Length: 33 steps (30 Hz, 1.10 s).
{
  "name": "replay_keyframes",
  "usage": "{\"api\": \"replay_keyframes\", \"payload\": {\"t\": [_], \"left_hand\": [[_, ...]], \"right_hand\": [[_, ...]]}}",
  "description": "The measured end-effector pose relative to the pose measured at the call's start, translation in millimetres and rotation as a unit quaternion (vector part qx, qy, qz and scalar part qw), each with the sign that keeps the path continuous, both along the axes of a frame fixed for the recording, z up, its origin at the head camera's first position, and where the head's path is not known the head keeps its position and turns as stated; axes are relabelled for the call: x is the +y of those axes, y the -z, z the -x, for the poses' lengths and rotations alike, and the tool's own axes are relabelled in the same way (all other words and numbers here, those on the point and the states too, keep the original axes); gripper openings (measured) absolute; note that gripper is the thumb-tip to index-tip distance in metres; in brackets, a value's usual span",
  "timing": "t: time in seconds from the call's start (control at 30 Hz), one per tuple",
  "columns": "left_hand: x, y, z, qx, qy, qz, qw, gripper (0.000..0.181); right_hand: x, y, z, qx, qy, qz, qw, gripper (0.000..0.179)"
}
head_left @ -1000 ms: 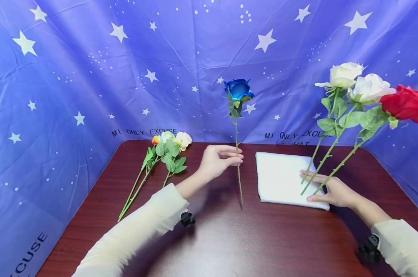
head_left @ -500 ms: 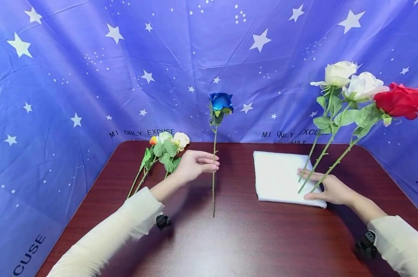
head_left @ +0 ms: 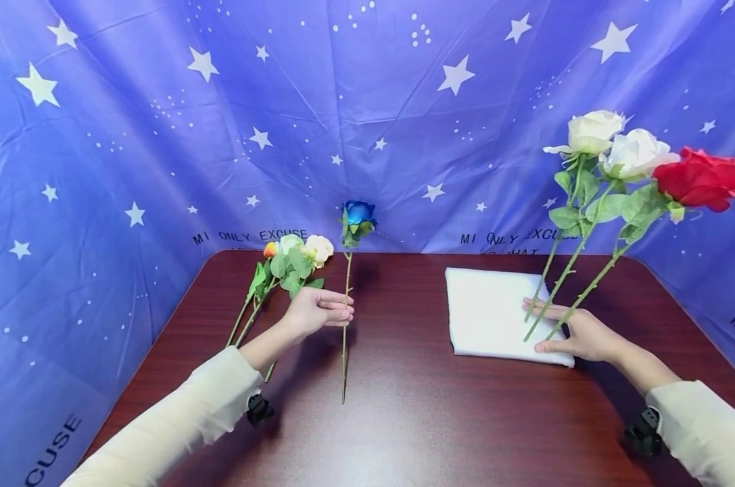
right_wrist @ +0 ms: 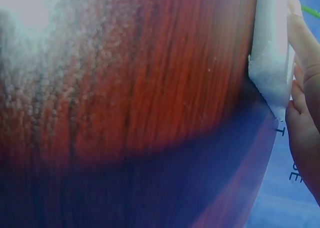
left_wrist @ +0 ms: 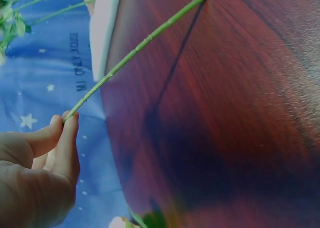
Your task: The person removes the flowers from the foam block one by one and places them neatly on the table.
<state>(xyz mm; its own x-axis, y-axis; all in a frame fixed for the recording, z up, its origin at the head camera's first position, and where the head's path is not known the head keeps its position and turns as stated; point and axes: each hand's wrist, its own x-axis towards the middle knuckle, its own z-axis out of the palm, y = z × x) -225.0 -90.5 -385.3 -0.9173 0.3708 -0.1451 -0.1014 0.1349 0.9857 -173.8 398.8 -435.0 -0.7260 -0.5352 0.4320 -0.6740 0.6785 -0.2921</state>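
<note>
Rose [head_left: 360, 214], blue, probably light, soft-headed; left hand [head_left: 312, 315] is pinching stem [head_left: 344, 358], likely best hold; right hand [head_left: 589, 335] is pressing slab [head_left: 489, 308], uncurled.

The head view is bright and sharp, with pale sheen on the table [head_left: 416, 419], while both softer wrist views hold broad shadows, the right also blown-out glare.

A creased blue-violet fabric backdrop [head_left: 306, 108], printed with white five-pointed stars [head_left: 456, 75] and black capital lettering [head_left: 250, 235], fills the upper frame and lower left; a glossy, reddish-brown wood-grain tabletop [head_left: 428, 419] with rounded far corners spans the lower centre.
</note>
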Motion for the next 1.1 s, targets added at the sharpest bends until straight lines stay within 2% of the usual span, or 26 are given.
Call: {"api": "replay_keyframes", "payload": {"t": [0.2, 0.4, 0.5, 0.53, 0.57, 0.63, 0.73, 0.77, 0.97, 1.1], "left_hand": [[-9.9, 16.8, 6.4, -0.047, -0.017, 0.009, 0.9987, 0.035], [-19.2, 21.9, 16.6, -0.081, -0.012, 0.032, 0.9961, 0.035], [-25.1, 28.4, 29.9, -0.092, -0.007, 0.038, 0.9950, 0.032], [-30.7, 38.6, 40.8, -0.092, 0.011, 0.022, 0.9955, 0.029], [-32.3, 39.4, 44.9, -0.096, 0.014, 0.021, 0.9951, 0.028], [-34.0, 39.8, 51.4, -0.103, 0.017, 0.027, 0.9941, 0.027], [-33.1, 34.6, 54.1, -0.114, 0.018, 0.049, 0.9921, 0.029], [-28.8, 23.1, 47.5, -0.120, 0.007, 0.073, 0.9901, 0.032], [-24.3, 12.1, 45.2, -0.134, 0.018, 0.108, 0.9849, 0.035], [-22.4, 13.3, 48.6, -0.146, -0.029, 0.114, 0.9824, 0.036]], "right_hand": [[1, 1.8, -0.9, -0.012, 0.006, -0.007, 0.9999, 0.076], [2, 3.8, -2.3, -0.013, 0.003, -0.006, 0.9999, 0.076], [1, 2.9, -1.9, -0.008, 0.004, -0.007, 0.9999, 0.076], [1, 2.4, -1.6, -0.007, 0.005, -0.007, 0.9999, 0.076], [1, 1.8, -1.3, -0.006, 0.006, -0.008, 0.9999, 0.076], [1, 0.8, -0.9, -0.005, 0.008, -0.008, 0.9999, 0.076], [0, 0.0, -0.6, -0.004, 0.011, -0.007, 0.9999, 0.075], [0, -0.3, -0.6, -0.004, 0.011, -0.007, 0.9999, 0.075], [0, 0.3, -0.5, -0.002, 0.005, -0.003, 1.0000, 0.075], [1, 1.9, 0.2, 0.007, -0.001, -0.003, 1.0000, 0.075]]}}
